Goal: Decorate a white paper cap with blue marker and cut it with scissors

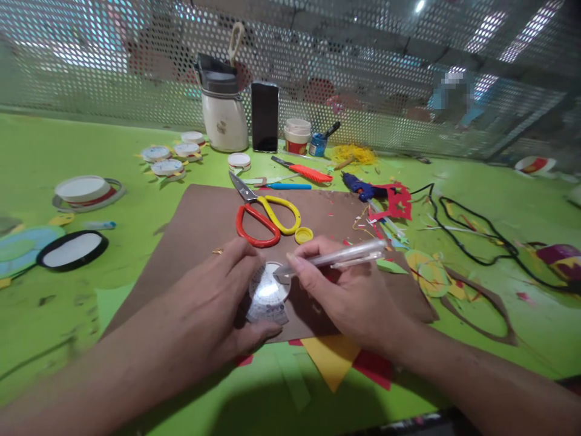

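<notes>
My left hand (215,287) grips a clear protractor (267,310), fingers along its far left side and thumb at its lower edge. Under the protractor lies a white round disc (273,267), partly covered by it. A pen with a clear barrel (347,254) is pinched in my right hand (351,297), its tip at the disc's upper right. Beyond both hands rest scissors (258,221) with one red and one yellow handle, blades apart. A small yellow cap (304,234) sits beside them. All of these are on a brown board (181,242).
Behind the board are a red cutter (311,174), a blue pen (288,186), a phone (264,118) and a white bottle (224,118). A glue gun (361,186) with a black cord lies right. White lids (167,168) and a black-rimmed oval (72,250) are left. Paper scraps (331,360) lie in front.
</notes>
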{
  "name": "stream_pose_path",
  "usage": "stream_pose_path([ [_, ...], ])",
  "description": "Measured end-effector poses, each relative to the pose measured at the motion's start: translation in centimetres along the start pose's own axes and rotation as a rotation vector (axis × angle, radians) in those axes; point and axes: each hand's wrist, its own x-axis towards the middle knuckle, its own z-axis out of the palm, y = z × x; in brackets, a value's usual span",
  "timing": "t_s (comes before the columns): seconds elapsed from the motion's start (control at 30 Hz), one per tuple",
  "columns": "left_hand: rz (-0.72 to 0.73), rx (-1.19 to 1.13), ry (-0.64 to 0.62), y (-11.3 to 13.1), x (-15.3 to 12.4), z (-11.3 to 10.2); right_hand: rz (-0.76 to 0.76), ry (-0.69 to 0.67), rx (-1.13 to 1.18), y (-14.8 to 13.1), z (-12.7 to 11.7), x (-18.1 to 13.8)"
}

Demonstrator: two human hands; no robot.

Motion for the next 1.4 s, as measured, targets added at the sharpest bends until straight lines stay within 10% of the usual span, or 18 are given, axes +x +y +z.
stream_pose_path([
  [1.4, -0.018, 0.017, -0.017, 0.14, -0.2, 0.16, -0.014, -0.014, -0.04, -0.03, 0.06, -0.24],
])
